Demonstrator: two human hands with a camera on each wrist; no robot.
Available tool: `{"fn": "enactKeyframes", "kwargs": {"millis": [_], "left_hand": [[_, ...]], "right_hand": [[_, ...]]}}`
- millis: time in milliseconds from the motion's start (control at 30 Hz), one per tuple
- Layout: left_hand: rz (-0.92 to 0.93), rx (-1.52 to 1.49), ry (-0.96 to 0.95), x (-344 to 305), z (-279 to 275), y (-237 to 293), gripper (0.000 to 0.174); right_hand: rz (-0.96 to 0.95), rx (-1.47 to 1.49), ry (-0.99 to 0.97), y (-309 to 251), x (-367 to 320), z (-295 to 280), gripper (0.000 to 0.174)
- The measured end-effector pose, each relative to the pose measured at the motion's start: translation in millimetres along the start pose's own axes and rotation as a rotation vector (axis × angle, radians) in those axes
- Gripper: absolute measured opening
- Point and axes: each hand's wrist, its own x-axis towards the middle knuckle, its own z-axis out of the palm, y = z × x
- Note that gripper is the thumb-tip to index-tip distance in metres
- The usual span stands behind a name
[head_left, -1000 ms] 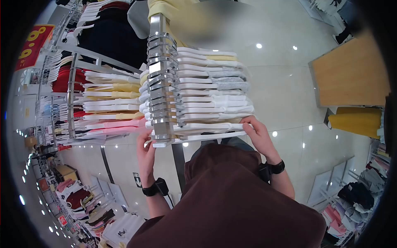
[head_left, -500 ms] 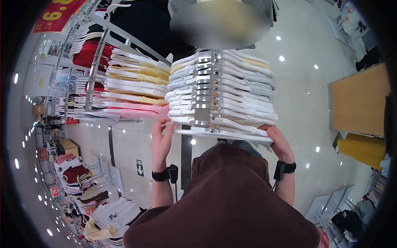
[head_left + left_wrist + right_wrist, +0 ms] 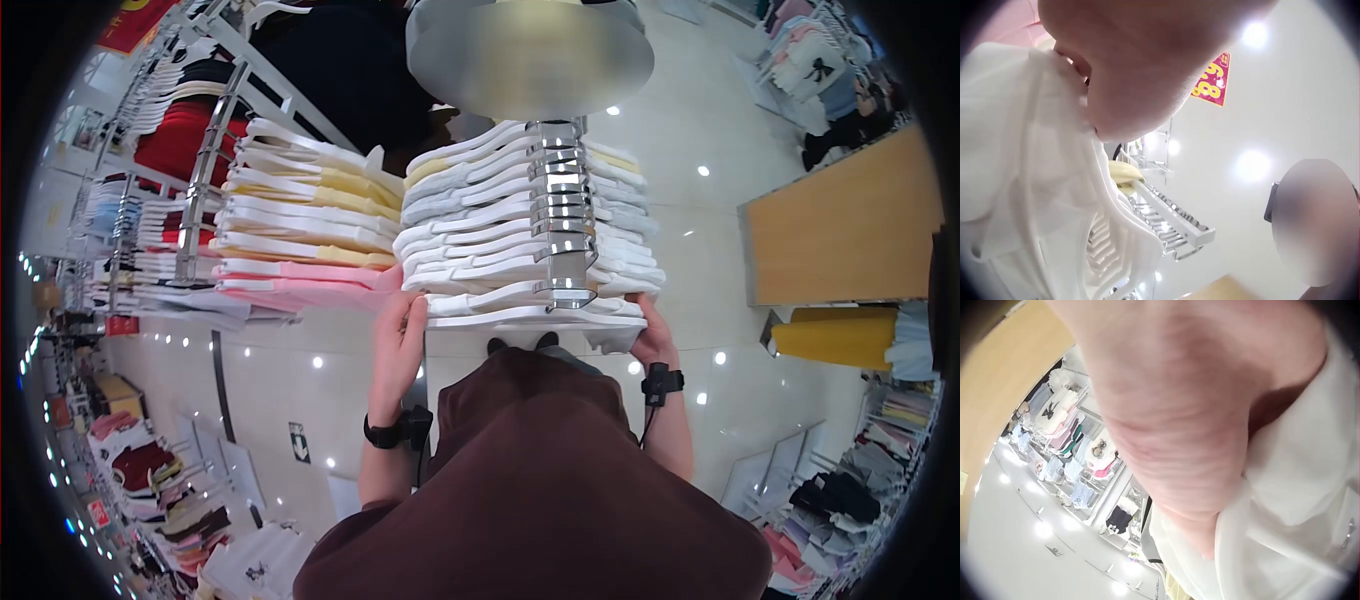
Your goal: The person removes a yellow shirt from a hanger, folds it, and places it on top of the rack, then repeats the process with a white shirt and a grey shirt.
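Observation:
A row of white and pale garments (image 3: 470, 235) hangs on white hangers along a metal rail (image 3: 568, 270). At its near end is a white shirt (image 3: 530, 316) on a white hanger (image 3: 480, 325). My left hand (image 3: 397, 345) pinches the shirt's left shoulder, thumb toward me. On the opposite shoulder, my right hand (image 3: 653, 335) grips the cloth, its fingertips hidden behind the fabric. From the left wrist, the white cloth (image 3: 997, 137) runs right up to my fingers. The right wrist view has white cloth (image 3: 1297, 481) folded around my thumb.
Left of the row, a second rail (image 3: 208, 170) carries white, yellow and pink garments (image 3: 310, 225). A wooden panel (image 3: 840, 225) and a mustard-yellow garment (image 3: 835, 338) are at the right. Beyond the row stands another person, blurred. Tiled floor (image 3: 690, 250) lies beside the row.
The head view has shifted and the rail end now sits farther right. My left hand has come from beside the rail end to the front shirt's shoulder; my right hand stays at the other shoulder.

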Motion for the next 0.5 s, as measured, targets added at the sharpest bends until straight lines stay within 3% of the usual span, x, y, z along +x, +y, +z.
{"fn": "enactKeyframes", "kwargs": {"millis": [100,167,300,367,433,500], "left_hand": [[0.081,0.133,0.050,1.1,3.1,8.0,0.022],[0.275,0.292,0.072,4.0,8.4,18.7,0.013],[0.413,0.335,0.086,12.3,8.0,27.1,0.011],[0.404,0.328,0.062,14.2,2.9,32.8,0.012],[0.386,0.334,0.054,12.2,-1.8,35.0,0.013],[0.341,0.290,-0.027,11.5,-3.9,37.2,0.017]], "right_hand": [[-0.031,0.119,0.105,13.5,3.3,8.5,0.055],[-0.087,0.111,0.098,19.9,1.3,27.5,0.054],[-0.191,0.159,0.136,36.7,8.8,19.3,0.057],[-0.149,0.226,0.174,45.5,15.7,6.2,0.061],[-0.119,0.198,0.170,57.1,13.7,-7.4,0.052],[-0.098,-0.009,0.324,74.8,20.0,-26.3,0.045]]}}
